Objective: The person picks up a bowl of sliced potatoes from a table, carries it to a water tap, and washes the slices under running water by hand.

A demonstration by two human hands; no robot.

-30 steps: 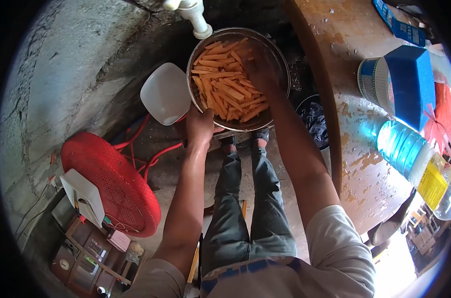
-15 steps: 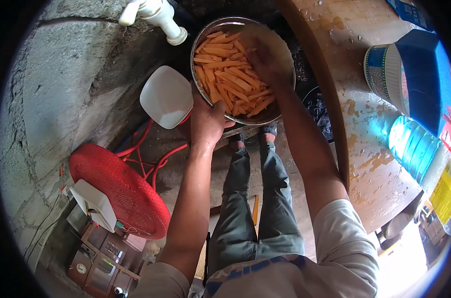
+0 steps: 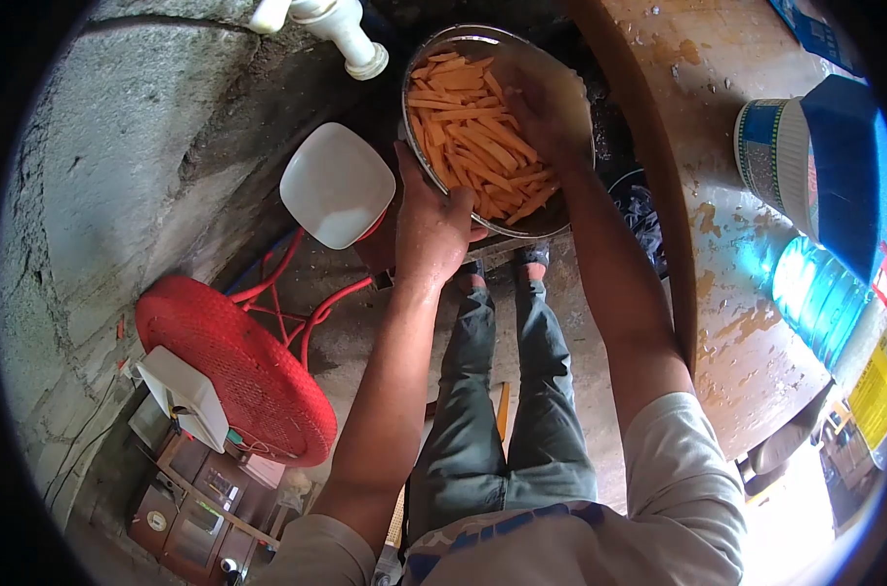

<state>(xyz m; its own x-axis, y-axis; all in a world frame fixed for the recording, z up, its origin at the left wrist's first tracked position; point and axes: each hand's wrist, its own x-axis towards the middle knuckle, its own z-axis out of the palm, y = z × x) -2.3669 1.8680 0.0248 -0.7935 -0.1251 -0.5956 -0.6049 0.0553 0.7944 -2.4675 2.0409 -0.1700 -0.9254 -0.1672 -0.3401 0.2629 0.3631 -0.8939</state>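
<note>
A round metal bowl [image 3: 441, 198] holds many orange vegetable sticks [image 3: 477, 137], cut like fries. Cloudy liquid [image 3: 560, 103] lies along the bowl's right side, and the bowl looks tilted that way. My left hand [image 3: 435, 230] is closed on the near left rim, its thumb over the edge. Inside the bowl, my right hand [image 3: 541, 117] rests against the right edge of the sticks, fingers stretched out in shadow. Left of the bowl, a white square container [image 3: 338, 186] sits close to my left hand.
A white tap [image 3: 350, 44] sticks out above, left of the bowl. To the right stands a worn wooden counter [image 3: 702, 244] with a paper cup [image 3: 770, 156] and a blue plastic bottle [image 3: 819, 298]. A red stool [image 3: 238, 371] leans lower left, near the block wall [image 3: 102, 195].
The bowl has shifted to the right and tilts more to that side, with both hands moving along. More of the white container shows.
</note>
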